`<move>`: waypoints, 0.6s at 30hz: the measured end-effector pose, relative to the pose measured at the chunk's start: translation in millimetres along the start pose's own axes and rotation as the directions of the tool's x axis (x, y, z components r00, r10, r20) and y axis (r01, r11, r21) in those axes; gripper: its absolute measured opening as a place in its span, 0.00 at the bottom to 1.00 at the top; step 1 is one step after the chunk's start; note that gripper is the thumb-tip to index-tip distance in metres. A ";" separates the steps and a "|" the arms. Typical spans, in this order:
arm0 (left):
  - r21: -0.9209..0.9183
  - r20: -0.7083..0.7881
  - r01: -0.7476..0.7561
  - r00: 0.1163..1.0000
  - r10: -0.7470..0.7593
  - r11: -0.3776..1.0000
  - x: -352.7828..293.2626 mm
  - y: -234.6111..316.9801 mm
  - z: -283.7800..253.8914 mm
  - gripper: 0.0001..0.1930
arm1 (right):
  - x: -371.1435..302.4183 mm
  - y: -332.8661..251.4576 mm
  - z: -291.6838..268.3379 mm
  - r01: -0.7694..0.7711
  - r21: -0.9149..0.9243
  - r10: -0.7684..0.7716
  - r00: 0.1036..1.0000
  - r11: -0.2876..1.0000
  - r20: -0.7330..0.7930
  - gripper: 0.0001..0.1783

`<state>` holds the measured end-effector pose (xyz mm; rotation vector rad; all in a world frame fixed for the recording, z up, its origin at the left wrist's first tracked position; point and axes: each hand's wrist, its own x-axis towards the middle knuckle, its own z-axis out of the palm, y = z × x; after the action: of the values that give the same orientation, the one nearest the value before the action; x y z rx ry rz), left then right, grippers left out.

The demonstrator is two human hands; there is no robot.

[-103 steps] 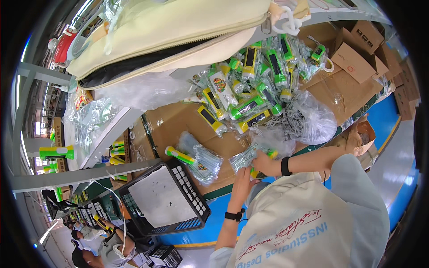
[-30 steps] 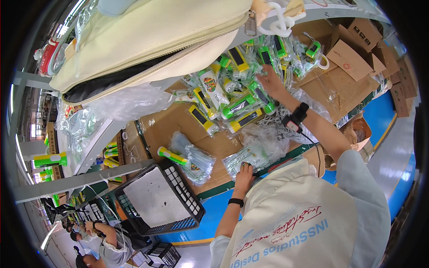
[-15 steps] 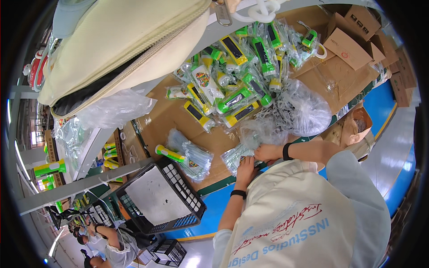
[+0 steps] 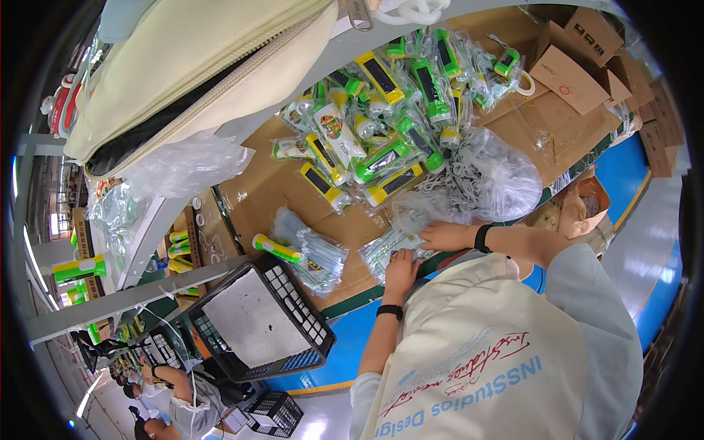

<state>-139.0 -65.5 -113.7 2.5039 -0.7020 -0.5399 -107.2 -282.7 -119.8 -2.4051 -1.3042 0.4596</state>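
At the near table edge lies a stack of clear plastic bags (image 4: 378,251). My left hand (image 4: 401,272) is closed at its right end, fingers on the edge of a bag. To the right, my right hand (image 4: 449,236) rests beside the stack with its fingers stretched out, touching crumpled clear plastic (image 4: 414,210). Beyond it sits a big clear bag of grey cords (image 4: 506,172). A heap of bagged green and yellow flashlights (image 4: 389,158) with dark panels covers the table's middle. One loose flashlight (image 4: 277,248) lies against another pile of clear bags (image 4: 314,249).
A black crate (image 4: 323,308) holding a white sheet stands at the left table edge. Cardboard boxes (image 4: 568,77) sit at the far right. A cream bag (image 4: 198,81) and a metal rail (image 4: 139,299) flank the left. A co-worker (image 4: 194,400) is at the lower left.
My right hand has moved slightly away from the left one, and its fingers have straightened. My left hand has shifted a little to the left at the bag stack.
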 end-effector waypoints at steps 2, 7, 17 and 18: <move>-0.011 -0.018 0.015 1.000 -0.015 1.000 -1.0 -5.1 3.5 0.09 | 4.0 -6.9 -17.6 0.027 0.001 -0.027 0.996 1.000 -0.088 0.10; 0.069 -0.205 -0.061 0.976 0.074 0.996 -0.7 -4.3 -33.0 0.05 | 13.4 -3.1 -43.7 0.010 -0.162 -0.032 0.990 0.987 -0.134 0.12; 0.046 -0.413 0.001 0.911 0.018 0.999 -59.1 -20.4 -119.6 0.08 | 22.2 -0.6 -97.8 -0.069 -0.058 0.051 0.959 0.996 -0.279 0.10; -0.066 -0.446 0.008 0.894 -0.037 0.998 -60.8 -16.9 -121.4 0.07 | 22.9 -3.4 -103.6 -0.107 0.030 0.111 0.975 0.994 -0.194 0.10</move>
<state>-121.8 22.7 -10.5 2.4480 -0.4672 0.0200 -51.5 -278.2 -29.5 -2.4442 -1.0832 0.2552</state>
